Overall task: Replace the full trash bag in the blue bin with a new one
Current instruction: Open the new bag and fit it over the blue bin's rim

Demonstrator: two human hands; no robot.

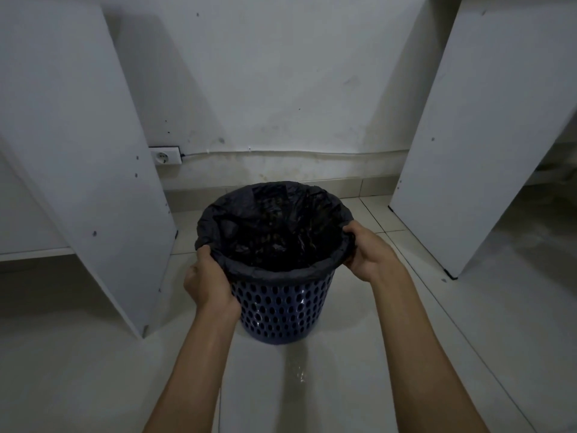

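A: Where's the bin?

B: The blue bin (276, 307) stands on the glossy tiled floor (343, 385) between two white panels (78, 151), near the wall. Round, tapered plastic, its wall perforated with oval holes.

A: Liner?

B: A black trash bag (274, 232), thin and crinkled, is folded over the rim. No readable labels.

A: Hands?

B: Your left hand (207, 284) grips the bag's edge at the left rim, fingers curled. Your right hand (368, 253) pinches it at the right rim.
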